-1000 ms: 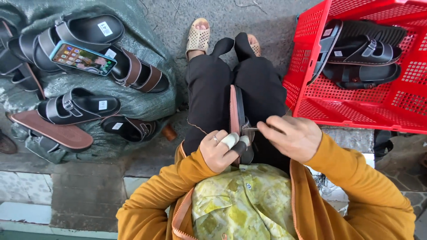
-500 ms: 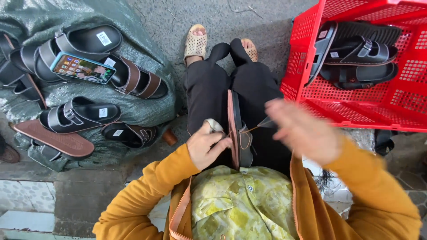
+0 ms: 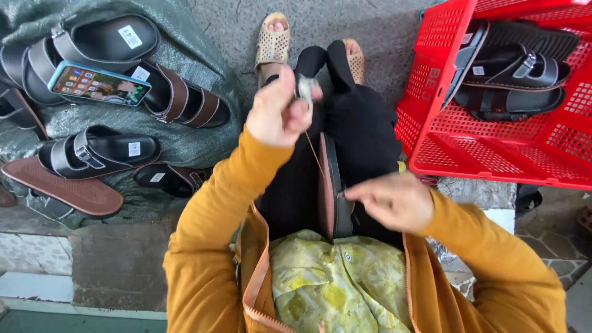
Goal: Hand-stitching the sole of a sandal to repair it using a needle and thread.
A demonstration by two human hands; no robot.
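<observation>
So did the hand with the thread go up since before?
Yes. The left hand rose from the lap, beside the sandal held there, up toward the feet, pulling the thread taut.

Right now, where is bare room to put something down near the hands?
Bare grey ground lies between the green sack and the red crate, around the feet. The sack is crowded with sandals and a phone; the crate floor has free mesh below its sandals.
</observation>
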